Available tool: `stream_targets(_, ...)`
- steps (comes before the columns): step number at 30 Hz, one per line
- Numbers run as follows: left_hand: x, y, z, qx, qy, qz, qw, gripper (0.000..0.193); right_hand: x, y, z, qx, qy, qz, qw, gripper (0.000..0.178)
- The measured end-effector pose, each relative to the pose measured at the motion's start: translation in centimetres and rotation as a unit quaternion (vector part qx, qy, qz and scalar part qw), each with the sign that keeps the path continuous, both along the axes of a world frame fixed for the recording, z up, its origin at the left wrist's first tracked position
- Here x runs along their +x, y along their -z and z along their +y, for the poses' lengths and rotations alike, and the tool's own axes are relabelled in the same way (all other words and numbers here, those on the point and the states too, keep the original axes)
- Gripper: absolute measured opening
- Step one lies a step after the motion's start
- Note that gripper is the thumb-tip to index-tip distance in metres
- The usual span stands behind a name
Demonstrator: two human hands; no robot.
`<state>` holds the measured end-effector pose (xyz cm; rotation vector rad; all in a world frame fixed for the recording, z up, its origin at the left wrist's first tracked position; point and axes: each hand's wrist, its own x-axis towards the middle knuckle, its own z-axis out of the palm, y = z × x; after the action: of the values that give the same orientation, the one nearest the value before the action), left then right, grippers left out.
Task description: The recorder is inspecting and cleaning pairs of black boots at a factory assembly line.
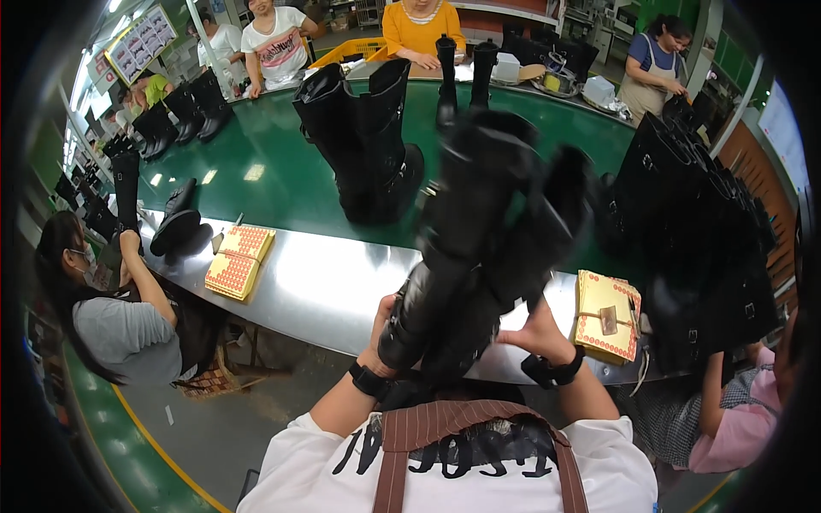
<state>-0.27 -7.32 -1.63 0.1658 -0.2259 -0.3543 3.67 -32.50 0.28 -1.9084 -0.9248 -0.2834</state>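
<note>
Worked at a long green table (256, 201) with a metal edge (338, 291). Saw a big heap of black boots (697, 231) on the right. Held up a pair of tall boots (462, 227), blurry, over the metal edge. Saw another pair (368, 154) standing farther back, to the left. Saw yellow card bundles (238, 269) lying to both sides. Had the left grip (380, 338) wrapped around one boot. Had the right grip (549, 335) by the other boot; could not tell if tight.
</note>
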Motion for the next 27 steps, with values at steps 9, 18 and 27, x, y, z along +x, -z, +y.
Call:
stream_targets(9,4.0,-0.7,-2.0,0.194,0.198,0.083,0.957,0.038,0.7,-5.4,-0.4,-0.043,-0.237,0.203,0.949,0.08)
stream_targets(18,6.8,5.0,6.1,0.287,0.004,0.208,0.935,0.04,14.6,-3.9,-1.8,0.163,0.1,0.441,0.877,0.049)
stream_targets(27,6.3,6.6,7.1,0.281,-0.039,0.221,0.933,0.032,43.9,-2.8,-4.0,-0.168,0.56,0.118,0.802,0.097)
